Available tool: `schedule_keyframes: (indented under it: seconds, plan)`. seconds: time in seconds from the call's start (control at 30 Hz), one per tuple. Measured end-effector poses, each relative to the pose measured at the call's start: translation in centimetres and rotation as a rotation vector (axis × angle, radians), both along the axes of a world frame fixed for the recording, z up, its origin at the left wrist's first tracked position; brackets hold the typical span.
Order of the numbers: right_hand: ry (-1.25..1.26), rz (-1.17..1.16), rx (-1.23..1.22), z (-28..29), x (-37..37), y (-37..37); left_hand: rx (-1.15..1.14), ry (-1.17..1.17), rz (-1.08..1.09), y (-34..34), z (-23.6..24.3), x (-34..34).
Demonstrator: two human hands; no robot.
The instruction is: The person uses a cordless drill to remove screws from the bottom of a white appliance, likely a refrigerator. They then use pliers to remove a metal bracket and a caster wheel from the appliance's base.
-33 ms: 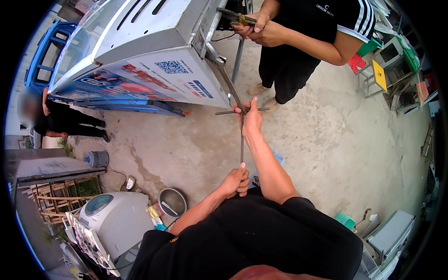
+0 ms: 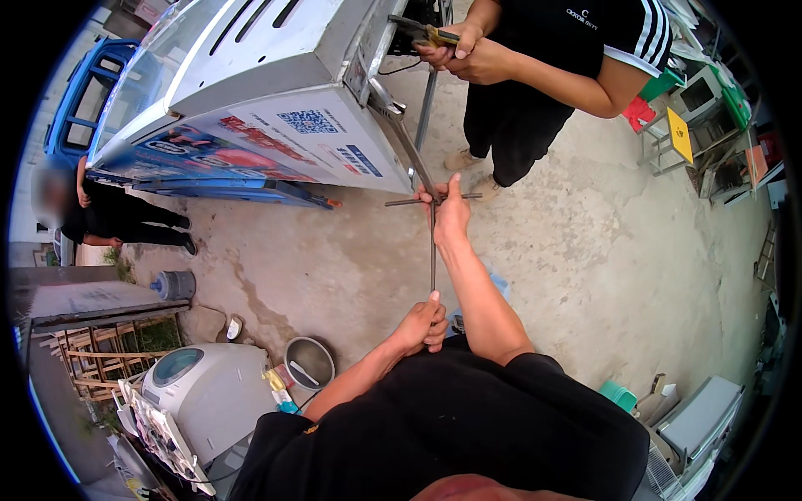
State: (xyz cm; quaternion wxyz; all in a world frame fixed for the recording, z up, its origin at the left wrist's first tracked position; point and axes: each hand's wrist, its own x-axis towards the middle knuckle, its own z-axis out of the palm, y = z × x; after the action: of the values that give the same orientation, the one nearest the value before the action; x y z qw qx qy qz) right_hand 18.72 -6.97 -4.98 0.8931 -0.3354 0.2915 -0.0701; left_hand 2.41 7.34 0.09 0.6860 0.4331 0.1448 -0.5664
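Observation:
My right hand (image 2: 452,215) is closed round the lower end of a long metal wrench (image 2: 411,150) where it meets a thin cross-shaped metal rod (image 2: 433,250). The wrench slants up to the lower corner of a white cabinet (image 2: 276,92), its jaw at a metal fitting there. One bar of the rod sticks out on both sides of that hand. Nearer my body, my left hand (image 2: 422,324) grips the rod's lower end. Across from me, a co-worker's hands (image 2: 476,57) hold pliers (image 2: 436,35) with yellow on the handles against the cabinet's metal frame.
Another person (image 2: 125,213) stands at the left beside a blue vehicle (image 2: 88,104). At lower left are a grey basin (image 2: 309,362), a water jug (image 2: 174,285) and a rounded white appliance (image 2: 205,388). A yellow-topped stool (image 2: 678,135) and stacked items line the right side.

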Motion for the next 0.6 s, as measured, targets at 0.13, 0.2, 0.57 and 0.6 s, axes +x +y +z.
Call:
schedule_keyframes:
  seconds: [0.13, 0.2, 0.57, 0.6]
  plan:
    - [0.033, 0.028, 0.042, 0.2, 0.5, -0.5, -0.070, 0.046, 0.008, -0.7, 0.0, 0.2]
    - [0.008, 0.057, 0.085, 0.5, 0.7, -1.1, -0.099, 0.076, 0.000, -1.7, 0.5, 0.3]
    - [0.131, 0.139, -0.147, -1.8, -2.3, -14.7, -0.151, -0.028, -0.330, -11.4, 5.5, 3.2]
    - [0.190, 0.134, -0.185, -2.1, -3.2, -16.4, -0.122, -0.094, -0.375, -12.0, 5.7, 3.5]
